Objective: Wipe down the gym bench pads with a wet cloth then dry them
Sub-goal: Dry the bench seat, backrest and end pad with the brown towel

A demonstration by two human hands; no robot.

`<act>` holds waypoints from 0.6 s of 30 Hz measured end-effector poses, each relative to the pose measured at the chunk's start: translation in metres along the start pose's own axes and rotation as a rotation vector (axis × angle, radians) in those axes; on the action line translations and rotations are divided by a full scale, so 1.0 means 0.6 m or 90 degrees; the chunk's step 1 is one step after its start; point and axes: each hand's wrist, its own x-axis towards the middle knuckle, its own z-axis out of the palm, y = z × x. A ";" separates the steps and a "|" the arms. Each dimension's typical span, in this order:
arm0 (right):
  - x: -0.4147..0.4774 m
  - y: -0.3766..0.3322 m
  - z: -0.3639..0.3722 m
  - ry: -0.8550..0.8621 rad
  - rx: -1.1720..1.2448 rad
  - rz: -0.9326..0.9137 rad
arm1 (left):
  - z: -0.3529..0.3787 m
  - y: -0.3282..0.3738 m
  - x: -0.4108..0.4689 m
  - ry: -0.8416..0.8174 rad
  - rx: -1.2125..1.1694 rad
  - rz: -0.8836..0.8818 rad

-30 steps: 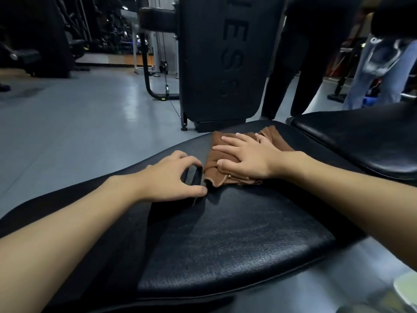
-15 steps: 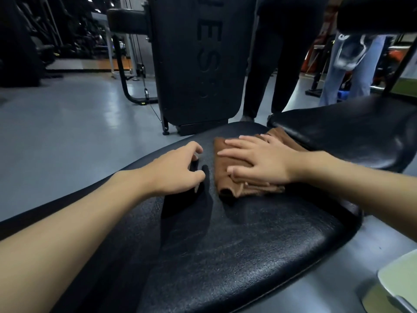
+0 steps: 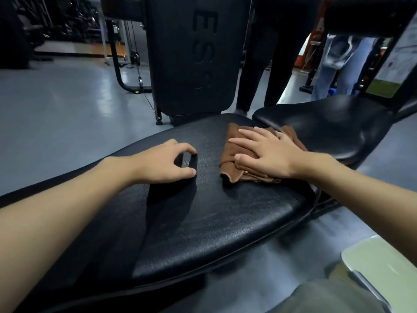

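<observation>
Grey gym floor behind, black bench pad up front w/ brown cloth on its far end. Right hand flat, fingers spread, pressing cloth. Left hand curled on pad beside it, holding nothing

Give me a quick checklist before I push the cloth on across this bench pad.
1. Right hand flat on the brown cloth: ok.
2. Cloth lying on the near bench pad: ok.
3. Left hand bracing on the pad, apart from the cloth: ok.
4. Cloth spread flat: not ok, it is bunched and folded.
5. Cloth wet enough: cannot tell.
6. Second pad free of objects: ok.
</observation>
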 end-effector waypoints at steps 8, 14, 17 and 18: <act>-0.087 -0.140 0.018 -0.031 -0.010 -0.036 | 0.005 -0.090 -0.110 0.009 0.018 0.036; -0.053 -0.377 0.065 -0.064 0.008 -0.200 | -0.014 -0.215 -0.241 0.003 0.041 -0.015; -0.017 -0.506 0.095 -0.008 0.057 -0.285 | -0.024 -0.291 -0.319 0.006 0.047 -0.074; -0.003 -0.547 0.105 0.025 0.078 -0.304 | -0.027 -0.317 -0.347 0.015 0.048 -0.096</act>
